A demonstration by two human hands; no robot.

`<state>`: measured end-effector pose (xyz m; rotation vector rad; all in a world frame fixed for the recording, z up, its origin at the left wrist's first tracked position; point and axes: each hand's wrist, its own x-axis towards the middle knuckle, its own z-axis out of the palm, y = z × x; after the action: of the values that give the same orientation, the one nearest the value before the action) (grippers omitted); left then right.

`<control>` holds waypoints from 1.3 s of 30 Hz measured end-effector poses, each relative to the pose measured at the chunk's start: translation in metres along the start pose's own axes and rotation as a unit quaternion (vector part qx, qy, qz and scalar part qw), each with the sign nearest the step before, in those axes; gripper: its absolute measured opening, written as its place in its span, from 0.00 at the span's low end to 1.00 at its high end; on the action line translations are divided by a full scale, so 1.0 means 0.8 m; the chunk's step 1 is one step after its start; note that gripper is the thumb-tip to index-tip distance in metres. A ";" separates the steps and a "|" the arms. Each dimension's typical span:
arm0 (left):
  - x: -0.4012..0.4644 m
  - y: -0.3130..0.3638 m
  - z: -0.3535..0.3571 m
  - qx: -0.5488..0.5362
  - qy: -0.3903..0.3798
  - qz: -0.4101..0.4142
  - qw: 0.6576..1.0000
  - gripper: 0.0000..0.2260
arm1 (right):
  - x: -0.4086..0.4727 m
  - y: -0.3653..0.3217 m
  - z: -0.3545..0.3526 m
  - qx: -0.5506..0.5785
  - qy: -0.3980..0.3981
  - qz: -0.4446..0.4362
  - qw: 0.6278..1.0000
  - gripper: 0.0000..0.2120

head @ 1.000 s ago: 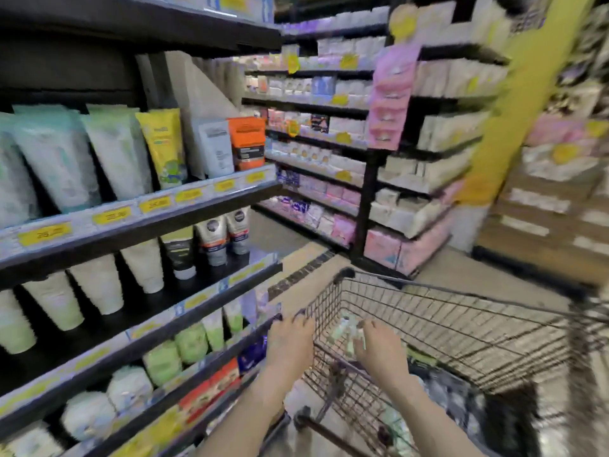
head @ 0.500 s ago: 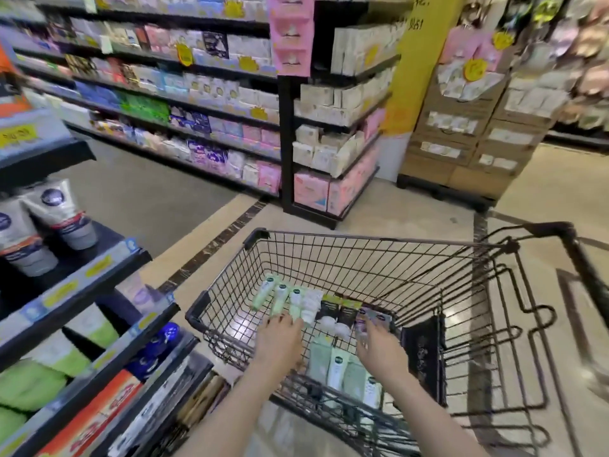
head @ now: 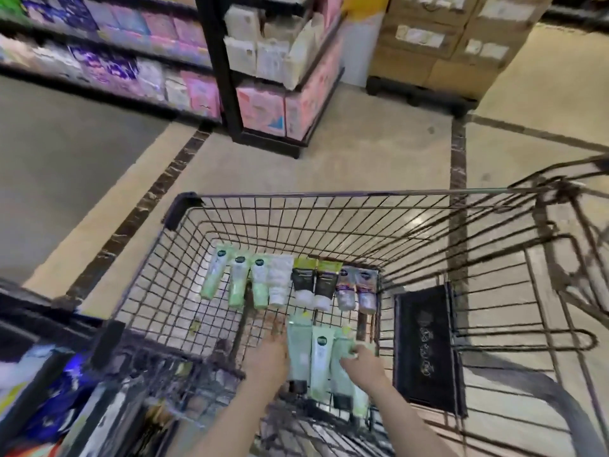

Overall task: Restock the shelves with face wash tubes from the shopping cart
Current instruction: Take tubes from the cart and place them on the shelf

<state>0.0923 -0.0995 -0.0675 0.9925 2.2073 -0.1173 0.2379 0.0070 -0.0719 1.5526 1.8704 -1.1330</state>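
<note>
The black wire shopping cart [head: 329,194] stands in front of me. Along its far wall lies a row of face wash tubes [head: 280,282]: green, white, black-and-yellow and purple ones. A nearer group of pale green tubes [head: 321,354] lies on the cart floor. Both my hands are down inside the cart at this nearer group. My left hand [head: 268,357] has its fingers stretched out along the left edge of the leftmost tube. My right hand [head: 362,361] curls its fingers on the rightmost pale green tube [head: 342,349]. Motion blur hides the exact finger contact.
The edge of the black product shelf [head: 49,324] shows at the lower left, right beside the cart. A black shelving end [head: 273,94] with pink and white boxes stands ahead across the tiled floor. Stacked cardboard cartons [head: 445,44] sit on a pallet at the back right.
My view has swung from the shelf down into the cart. Both hands moved deeper in, from the far row to the nearer pale green tubes.
</note>
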 end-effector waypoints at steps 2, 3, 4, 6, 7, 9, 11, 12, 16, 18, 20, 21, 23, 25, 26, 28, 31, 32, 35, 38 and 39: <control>0.027 -0.003 0.017 -0.041 -0.012 -0.018 0.999 0.17 | 0.028 0.000 0.015 0.030 -0.024 0.029 0.999 0.21; 0.041 -0.004 0.024 -0.068 -0.019 -0.029 0.997 0.17 | 0.043 0.000 0.024 0.042 -0.036 0.043 0.998 0.20; 0.055 -0.005 0.030 -0.091 -0.024 -0.038 0.995 0.16 | 0.056 0.000 0.034 0.052 -0.045 0.057 0.996 0.20; 0.082 -0.006 0.045 -0.121 -0.046 -0.057 0.990 0.16 | 0.079 0.000 0.052 0.052 -0.063 0.078 0.994 0.20; 0.094 -0.005 0.051 -0.130 -0.063 -0.068 0.987 0.16 | 0.089 0.000 0.062 0.048 -0.071 0.085 0.993 0.20; 0.112 -0.005 0.064 -0.154 -0.087 -0.095 0.980 0.15 | 0.105 0.000 0.082 0.039 -0.088 0.102 0.990 0.20; 0.126 -0.004 0.081 -0.188 -0.105 -0.118 0.969 0.17 | 0.116 0.002 0.100 0.027 -0.095 0.122 0.988 0.20; 0.131 -0.004 0.090 -0.207 -0.116 -0.134 0.962 0.19 | 0.119 0.002 0.108 0.028 -0.090 0.133 0.987 0.20; 0.139 0.002 0.120 -0.277 -0.150 -0.183 0.931 0.25 | 0.127 -0.002 0.131 0.020 -0.052 0.161 0.985 0.20; 0.140 0.006 0.129 -0.275 -0.148 -0.189 0.931 0.27 | 0.129 -0.003 0.138 0.025 -0.031 0.175 0.984 0.19; 0.142 0.008 0.133 -0.265 -0.140 -0.199 0.933 0.27 | 0.130 -0.002 0.144 0.031 -0.013 0.185 0.982 0.16; 0.144 0.008 0.134 -0.254 -0.140 -0.203 0.935 0.27 | 0.130 -0.001 0.146 0.033 -0.004 0.186 0.982 0.15; 0.147 0.007 0.136 -0.227 -0.142 -0.206 0.941 0.27 | 0.130 0.000 0.150 0.040 0.013 0.179 0.983 0.16; 0.148 0.004 0.137 -0.215 -0.139 -0.197 0.947 0.27 | 0.128 0.000 0.153 0.027 0.024 0.171 0.985 0.16; 0.148 0.002 0.137 -0.213 -0.133 -0.195 0.948 0.27 | 0.127 0.001 0.154 0.019 0.026 0.166 0.986 0.17; 0.147 -0.002 0.135 -0.215 -0.122 -0.191 0.950 0.26 | 0.128 0.001 0.155 0.020 0.011 0.146 0.989 0.17; 0.146 -0.009 0.126 -0.220 -0.110 -0.180 0.952 0.24 | 0.133 0.003 0.148 0.068 -0.015 0.135 0.988 0.16; 0.146 -0.011 0.121 -0.221 -0.105 -0.176 0.953 0.24 | 0.133 0.003 0.141 0.092 -0.022 0.134 0.986 0.16; 0.142 -0.015 0.104 -0.243 -0.091 -0.167 0.951 0.27 | 0.129 0.000 0.119 0.155 -0.029 0.118 0.980 0.17; 0.129 -0.013 0.083 -0.248 -0.085 -0.152 0.953 0.29 | 0.118 -0.007 0.101 0.256 -0.022 0.114 0.960 0.18; 0.123 -0.011 0.073 -0.250 -0.080 -0.151 0.953 0.29 | 0.114 -0.010 0.095 0.292 -0.014 0.114 0.950 0.18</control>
<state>0.0744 -0.0643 -0.1758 0.3521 2.0733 0.2087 0.1948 -0.0023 -0.1819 1.9807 1.3461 -1.6789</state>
